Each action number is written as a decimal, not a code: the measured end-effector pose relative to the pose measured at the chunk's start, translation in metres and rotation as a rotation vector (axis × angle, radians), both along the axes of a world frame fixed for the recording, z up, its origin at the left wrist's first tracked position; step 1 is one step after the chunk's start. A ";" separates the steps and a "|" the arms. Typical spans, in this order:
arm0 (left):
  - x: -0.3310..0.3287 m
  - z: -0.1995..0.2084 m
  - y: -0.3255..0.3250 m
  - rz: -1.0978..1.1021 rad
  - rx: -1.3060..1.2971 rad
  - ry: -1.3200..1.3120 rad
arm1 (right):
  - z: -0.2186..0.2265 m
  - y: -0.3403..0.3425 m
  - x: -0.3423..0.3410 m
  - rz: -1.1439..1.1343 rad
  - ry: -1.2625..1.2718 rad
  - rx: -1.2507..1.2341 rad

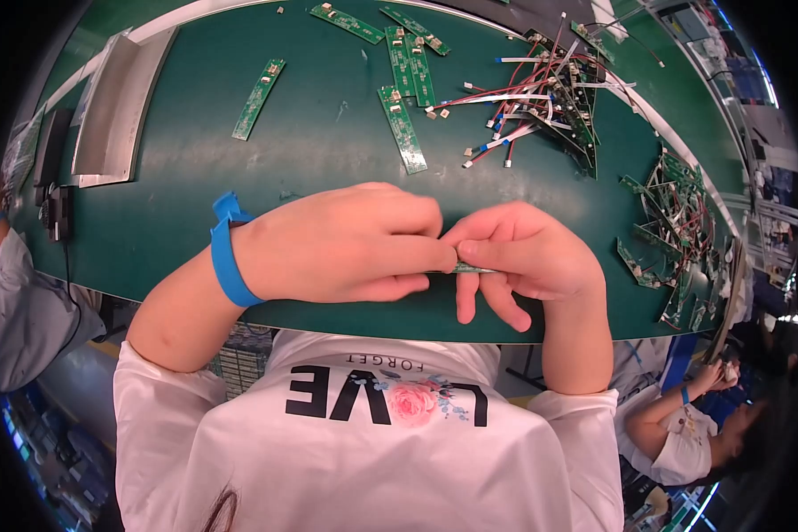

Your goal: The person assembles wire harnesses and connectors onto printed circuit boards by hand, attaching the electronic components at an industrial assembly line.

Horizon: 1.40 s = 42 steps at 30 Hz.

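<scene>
Both of my hands meet near the front edge of the green tabletop. My right hand (528,253) pinches a small green circuit board (475,268) between thumb and forefinger, its other fingers spread below. From the other side, my left hand (350,244) is closed at the board's left end, back of the hand up, fingertips touching the right fingertips. Most of the board is hidden behind the fingers. A blue strap (230,259) circles my left wrist. Beyond my hands lies a long green circuit board (402,131) with a pale connector at its far end.
Another board (258,99) lies farther left. At the back right is a heap of boards with red, black and white cables (550,102); more boards are piled at the right edge (674,226). A metal channel (120,111) stands at left. Co-workers sit on both sides.
</scene>
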<state>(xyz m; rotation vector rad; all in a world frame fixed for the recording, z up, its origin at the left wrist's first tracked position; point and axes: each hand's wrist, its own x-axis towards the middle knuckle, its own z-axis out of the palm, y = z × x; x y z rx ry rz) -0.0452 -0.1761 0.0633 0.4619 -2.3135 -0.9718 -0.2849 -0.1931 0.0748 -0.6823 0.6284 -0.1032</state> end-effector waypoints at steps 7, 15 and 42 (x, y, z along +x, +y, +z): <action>-0.002 -0.008 0.011 -0.177 0.128 -0.182 | 0.002 0.005 0.011 0.222 0.072 -0.136; 0.000 0.002 0.013 -0.165 0.189 -0.176 | 0.012 0.010 0.011 0.209 0.152 -0.236; 0.001 0.011 0.009 -0.063 0.484 -0.171 | 0.019 -0.044 -0.055 -1.565 0.689 -2.003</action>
